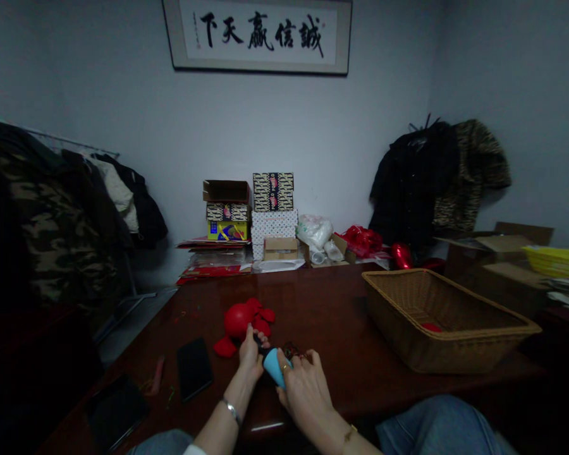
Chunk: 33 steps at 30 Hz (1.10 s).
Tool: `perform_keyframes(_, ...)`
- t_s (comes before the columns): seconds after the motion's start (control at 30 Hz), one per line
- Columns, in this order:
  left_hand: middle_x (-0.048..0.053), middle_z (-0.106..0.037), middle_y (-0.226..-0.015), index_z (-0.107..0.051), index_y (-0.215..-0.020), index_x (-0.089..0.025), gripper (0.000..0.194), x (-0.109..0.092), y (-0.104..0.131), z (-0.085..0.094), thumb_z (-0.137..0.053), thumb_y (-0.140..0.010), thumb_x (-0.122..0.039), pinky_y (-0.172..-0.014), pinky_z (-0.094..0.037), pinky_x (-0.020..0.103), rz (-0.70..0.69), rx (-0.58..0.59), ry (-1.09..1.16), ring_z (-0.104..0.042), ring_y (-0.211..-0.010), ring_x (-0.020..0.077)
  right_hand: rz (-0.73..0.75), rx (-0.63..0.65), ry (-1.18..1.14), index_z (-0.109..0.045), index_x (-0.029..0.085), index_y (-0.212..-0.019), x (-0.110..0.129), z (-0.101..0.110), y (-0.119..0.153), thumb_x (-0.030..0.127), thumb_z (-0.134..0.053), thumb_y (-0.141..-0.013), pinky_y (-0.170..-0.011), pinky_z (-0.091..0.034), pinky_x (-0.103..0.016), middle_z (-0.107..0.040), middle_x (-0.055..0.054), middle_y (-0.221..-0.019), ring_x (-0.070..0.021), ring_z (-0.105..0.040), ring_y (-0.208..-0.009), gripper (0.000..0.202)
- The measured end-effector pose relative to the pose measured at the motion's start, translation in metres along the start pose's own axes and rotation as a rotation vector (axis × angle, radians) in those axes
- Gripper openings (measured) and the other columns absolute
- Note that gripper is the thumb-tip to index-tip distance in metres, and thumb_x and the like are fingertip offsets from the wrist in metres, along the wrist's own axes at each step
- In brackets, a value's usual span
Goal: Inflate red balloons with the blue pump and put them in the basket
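In the head view, my right hand (308, 384) is wrapped around the light-blue body of a hand pump (274, 368). The pump's black end points away toward my left hand (252, 354). That hand is closed at the neck of a partly inflated red balloon (238, 319), pinching it around the pump's nozzle; the exact joint is hidden by my fingers. Flat red balloons (262, 325) lie beside and behind the round one. Just past my right hand's fingers is a small tangle of thin coloured ties (291, 351).
On the right stands a wicker basket (446, 338) with a small red piece inside. A black phone (194, 368), a dark tablet-like slab (116, 411) and a reddish stick-like item (158, 376) lie at left. Stacked boxes (274, 224) line the table's far edge.
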<state>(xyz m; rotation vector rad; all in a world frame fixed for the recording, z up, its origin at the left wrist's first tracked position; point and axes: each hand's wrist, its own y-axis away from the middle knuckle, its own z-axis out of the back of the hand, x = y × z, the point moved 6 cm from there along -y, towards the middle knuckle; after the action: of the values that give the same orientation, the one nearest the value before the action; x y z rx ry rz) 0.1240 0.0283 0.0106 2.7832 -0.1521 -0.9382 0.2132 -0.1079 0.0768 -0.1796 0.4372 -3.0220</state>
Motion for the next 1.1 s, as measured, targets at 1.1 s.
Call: perform_keyframes(1.1,-0.004,-0.043,-0.048,-0.042,-0.065,-0.017,0.027,0.008,0.005,-0.001,-0.050,-0.086,-0.031,-0.036,-0.034,0.016,-0.025,-0.045,-0.039,-0.040,-0.038,0.0057,0.039,0.013,0.067,-0.040,0.018,-0.132,-0.015,0.006,0.019,0.030,-0.058,-0.075,-0.096,-0.021,-0.043,-0.063,-0.013,-0.103,-0.0245,-0.056,-0.095,0.061)
